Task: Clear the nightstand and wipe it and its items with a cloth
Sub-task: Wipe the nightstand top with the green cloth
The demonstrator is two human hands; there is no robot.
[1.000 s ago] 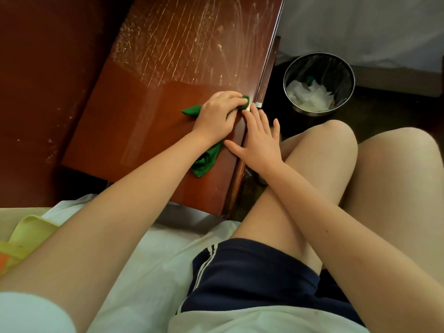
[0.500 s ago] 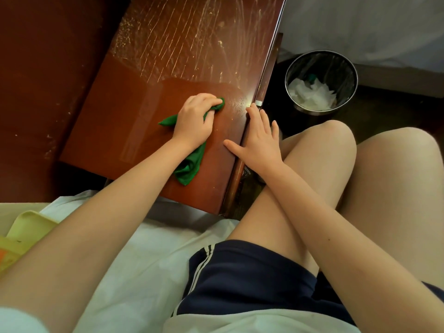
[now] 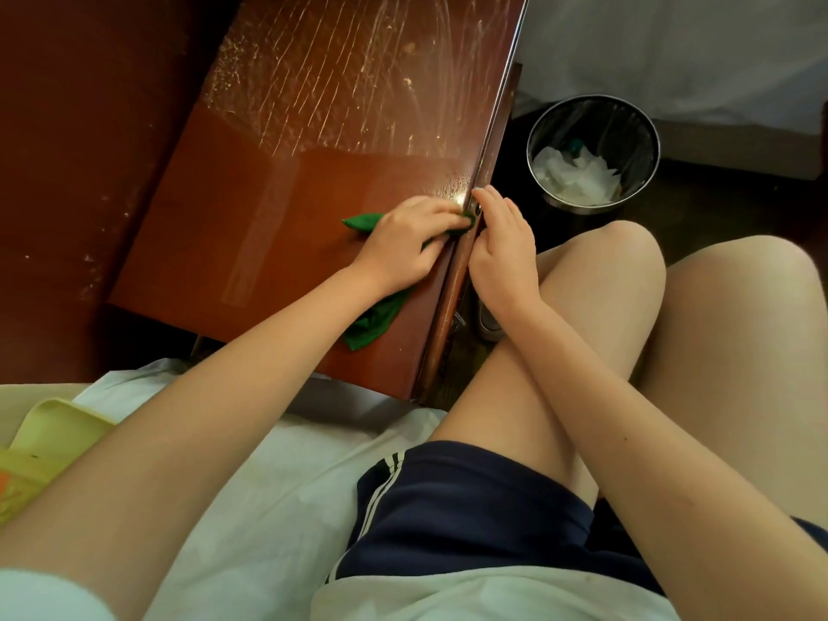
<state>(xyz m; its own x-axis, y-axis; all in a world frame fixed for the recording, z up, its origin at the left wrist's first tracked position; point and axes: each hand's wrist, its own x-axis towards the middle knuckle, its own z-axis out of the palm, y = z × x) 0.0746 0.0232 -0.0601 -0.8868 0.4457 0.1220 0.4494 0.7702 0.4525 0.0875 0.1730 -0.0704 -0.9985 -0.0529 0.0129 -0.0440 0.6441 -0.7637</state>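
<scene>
Near edge, 7 to 8 o'clock: yellow tray [image 3: 53, 434] on the white bedsheet [image 3: 269, 486]; contents too cropped to tell. 5 o'clock: navy shorts [image 3: 448, 508], person seated, bare thighs running up to 2 o'clock.

Centre: left hand [image 3: 405, 244] has its fingers curled over the green cloth [image 3: 372, 322] and presses it on the nightstand [image 3: 251, 244] top, right at the front edge. The cloth's tail trails back under the wrist toward 6 o'clock and a corner pokes out at 10 o'clock of the hand. Right hand [image 3: 504, 248] is just beside it, across the edge. Its fingers are loosely bent and laid along the front lip, gripping nothing, fingertips almost meeting the left's.

Far: the near half of the top is glossy. The far half at 12 o'clock is streaked with pale dusty smears. Trash bin [image 3: 627, 127] on the floor at 1 o'clock, white wads inside.

Step, my read: wiping the top, stroke at the front edge, the right hand probably cupped to catch debris or steady the lip. About half the surface is done; the items are not yet wiped.

Next: take the cloth to the streaked far half. That needs a longer reach, flat pressure and overlapping strokes pulled toward the edge. Keep the tail bunched so it doesn't drag dust over the clean part.
</scene>
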